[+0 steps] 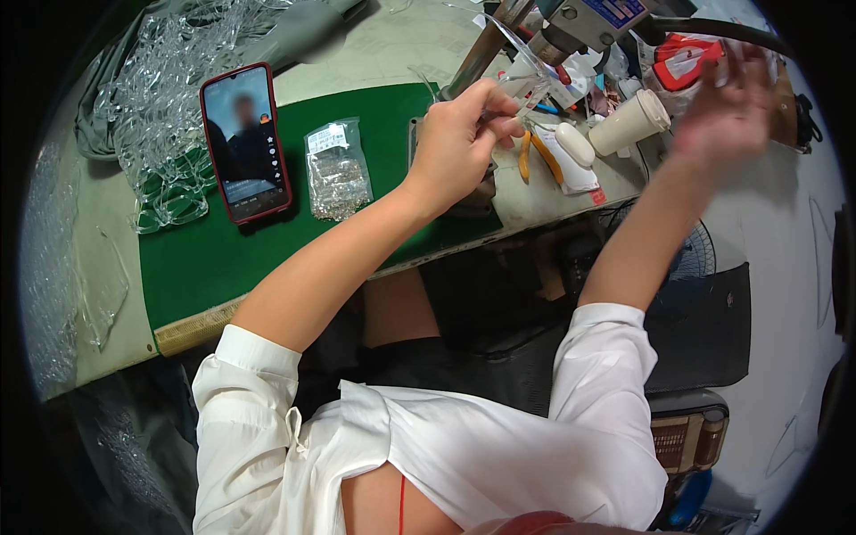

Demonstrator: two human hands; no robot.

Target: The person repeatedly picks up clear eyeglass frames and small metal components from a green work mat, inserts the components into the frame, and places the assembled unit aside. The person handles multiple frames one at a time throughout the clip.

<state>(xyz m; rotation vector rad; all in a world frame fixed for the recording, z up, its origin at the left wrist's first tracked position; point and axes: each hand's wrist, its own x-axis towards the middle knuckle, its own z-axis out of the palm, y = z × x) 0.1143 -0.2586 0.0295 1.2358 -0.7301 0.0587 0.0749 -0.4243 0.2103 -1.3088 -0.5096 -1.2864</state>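
My left hand [464, 143] is closed in a pinch at the metal post of a bench machine [593, 20]. Between its fingertips is a clear plastic piece that looks like a glasses frame [533, 78], partly hidden by the fingers and the clutter behind. My right hand [727, 111] is raised at the far right, below a black curved bar [722, 28] on the machine. Motion smears its fingers, and whether it touches or holds anything cannot be made out. A dark metal block [481, 198] lies partly hidden under my left wrist.
On the green mat [196, 272] are a phone [245, 143] in a red case and a clear bag of small metal parts [339, 178]. Clear glasses frames [169, 107] heap at left. Yellow-handled pliers [544, 159], a white mouse-shaped object [574, 144] and a cream cup [629, 123] lie right.
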